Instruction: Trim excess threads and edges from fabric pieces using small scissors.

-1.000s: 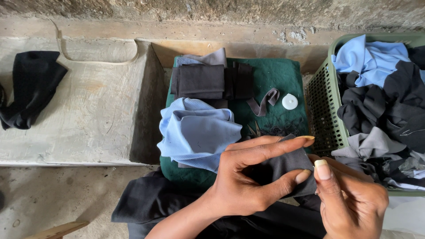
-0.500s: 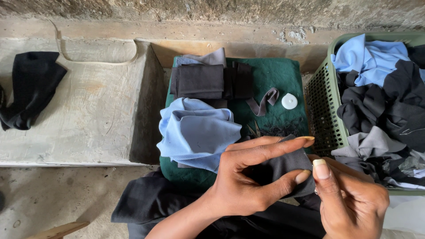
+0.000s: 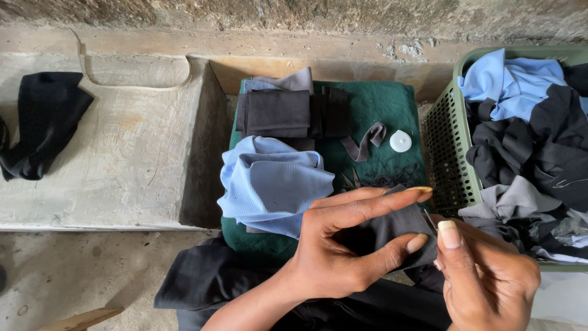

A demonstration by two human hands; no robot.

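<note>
Low in the head view, centre-right, the left hand (image 3: 343, 251) grips a piece of dark grey cloth (image 3: 392, 230) — thumb pressed under its lower edge, index and other fingers stretched flat over the top, so the cloth is pinched between them. Just beside it, the right hand (image 3: 484, 276) is closed in a pinch, thumb upright, its fingertips meeting the cloth's right edge; a thin needle (image 3: 429, 219) shows there, though how it is held I cannot tell. More dark fabric (image 3: 214, 282) lies under both wrists.

Beyond the hands sits a dark green cushion (image 3: 392, 116). On it: a crumpled light blue shirt (image 3: 272, 184) at the near left, a stack of folded dark pieces (image 3: 282, 113) at the far left, a grey strip (image 3: 364, 141) and a small white round disc (image 3: 400, 141) near the right edge. Right of the cushion, touching it or nearly so, stands a green plastic basket (image 3: 444, 147) heaped with blue, black and grey clothes. To the left, a pale concrete slab (image 3: 116, 159) carries a black garment (image 3: 40, 122) at its far end. A rough concrete wall (image 3: 306, 18) runs along the top; bare dusty floor (image 3: 73, 276) at lower left.

Against the earlier frames — no visible change: both hands keep the same grip and position, and cushion, basket and garments lie as before.
</note>
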